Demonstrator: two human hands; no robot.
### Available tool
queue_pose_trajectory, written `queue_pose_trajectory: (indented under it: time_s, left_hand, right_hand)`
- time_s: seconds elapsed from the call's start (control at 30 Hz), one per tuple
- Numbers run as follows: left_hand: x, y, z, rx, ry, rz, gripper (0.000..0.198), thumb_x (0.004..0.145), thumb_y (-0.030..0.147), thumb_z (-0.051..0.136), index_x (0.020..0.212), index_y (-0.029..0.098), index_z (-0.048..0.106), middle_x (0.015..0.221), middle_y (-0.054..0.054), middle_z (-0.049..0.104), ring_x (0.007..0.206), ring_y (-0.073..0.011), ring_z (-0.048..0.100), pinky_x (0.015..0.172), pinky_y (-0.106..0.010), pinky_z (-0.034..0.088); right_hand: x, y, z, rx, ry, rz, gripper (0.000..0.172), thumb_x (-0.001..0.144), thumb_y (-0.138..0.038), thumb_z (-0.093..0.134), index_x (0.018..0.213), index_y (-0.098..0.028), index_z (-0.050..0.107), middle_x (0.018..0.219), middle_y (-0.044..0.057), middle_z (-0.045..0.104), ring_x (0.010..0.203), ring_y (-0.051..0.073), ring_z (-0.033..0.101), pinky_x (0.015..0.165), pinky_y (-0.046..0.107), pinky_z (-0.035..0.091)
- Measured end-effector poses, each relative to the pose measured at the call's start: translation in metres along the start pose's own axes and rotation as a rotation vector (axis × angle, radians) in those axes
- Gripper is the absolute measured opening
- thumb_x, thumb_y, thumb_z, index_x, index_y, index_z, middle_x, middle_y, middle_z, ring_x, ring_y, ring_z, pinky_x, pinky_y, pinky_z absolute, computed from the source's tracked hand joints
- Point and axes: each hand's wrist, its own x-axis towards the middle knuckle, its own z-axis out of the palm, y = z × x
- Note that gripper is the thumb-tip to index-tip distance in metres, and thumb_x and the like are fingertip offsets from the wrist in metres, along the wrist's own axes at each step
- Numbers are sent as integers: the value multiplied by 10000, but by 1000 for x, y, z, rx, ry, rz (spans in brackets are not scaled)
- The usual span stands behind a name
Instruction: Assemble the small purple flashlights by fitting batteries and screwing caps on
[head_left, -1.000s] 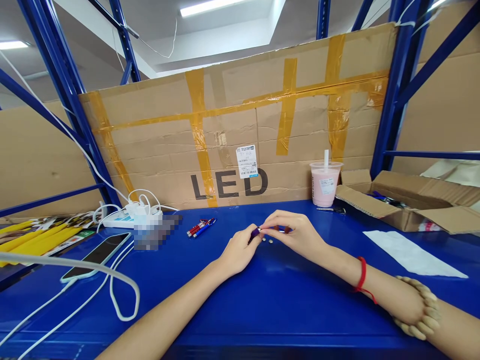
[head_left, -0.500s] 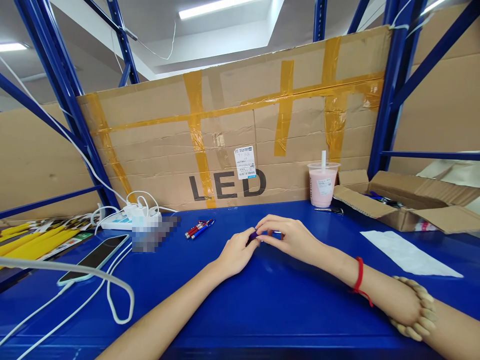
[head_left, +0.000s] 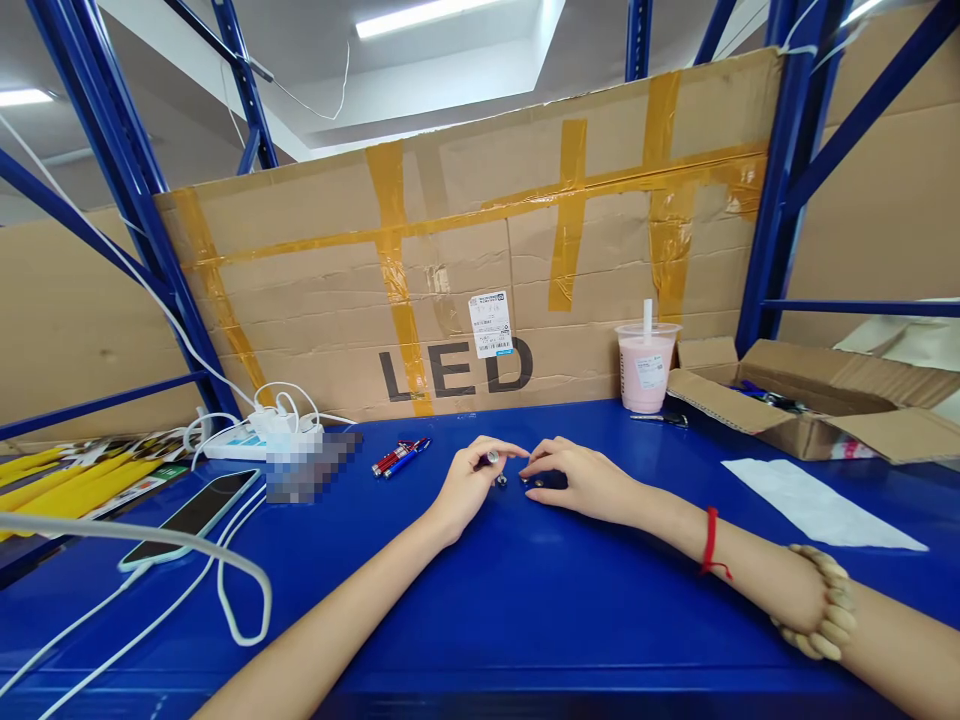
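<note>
My left hand (head_left: pixel 466 488) is closed round a small cylinder, whose round silvery end (head_left: pixel 492 457) shows between thumb and fingers; the index finger points to the right. Just below it, a tiny shiny metal piece (head_left: pixel 501 480) lies on the blue tabletop. My right hand (head_left: pixel 581 476) rests close by with curled fingers and the thumb bent in under them. A small dark piece with a brassy spot (head_left: pixel 538 483) shows between that thumb and the fingers; its kind is too small to tell. The two hands' fingertips nearly meet.
Red and blue pens (head_left: pixel 401 457) lie left of my hands. A phone (head_left: pixel 191 518), white cables and a power strip (head_left: pixel 259 440) are at the left. A pink drink cup (head_left: pixel 647 370), a white paper sheet (head_left: pixel 821 505) and an open cardboard box (head_left: pixel 795 440) stand or lie right.
My hands have moved slightly apart. The dark purple-blue item between them no longer shows there; a silvery end now shows in my left hand and a small metal piece on the table.
</note>
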Motion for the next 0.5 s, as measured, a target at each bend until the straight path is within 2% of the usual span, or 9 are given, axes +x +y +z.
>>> queue_pose_trajectory:
  time_s: [0.1, 0.27, 0.37, 0.5]
  left_hand:
    - [1, -2, -1, -9, 17, 20, 259, 772, 124, 467, 671, 170, 701, 909, -59, 583, 787, -161, 522, 662, -244, 422]
    - [0, 0, 0, -17, 8, 10, 291, 739, 68, 466, 615, 178, 705, 883, -54, 592, 771, -161, 528, 652, -252, 426]
    - [-1, 2, 0, -13, -3, -14, 273, 758, 99, 467, 655, 175, 708, 868, -48, 599, 726, -147, 513, 610, -239, 408]
    - [-1, 2, 2, -25, -11, -67, 234, 816, 192, 459, 879, 166, 684, 791, -32, 585, 630, -119, 471, 555, -224, 372]
  right_hand:
    - [1, 2, 2, 47, -18, 7, 227, 821, -366, 570, 1000, -275, 675, 1029, 36, 615, 980, 223, 541, 821, 360, 447]
    - [2, 2, 3, 67, 0, 20, 228, 830, -351, 554, 1011, -276, 670, 1003, 34, 624, 964, 220, 545, 813, 365, 443]
    - [2, 5, 5, 67, 5, 4, 206, 833, -368, 546, 948, -282, 694, 990, 30, 630, 957, 215, 552, 819, 358, 442]
    - [3, 5, 5, 67, 26, 3, 166, 820, -354, 563, 873, -286, 705, 963, 17, 637, 955, 210, 554, 802, 344, 449]
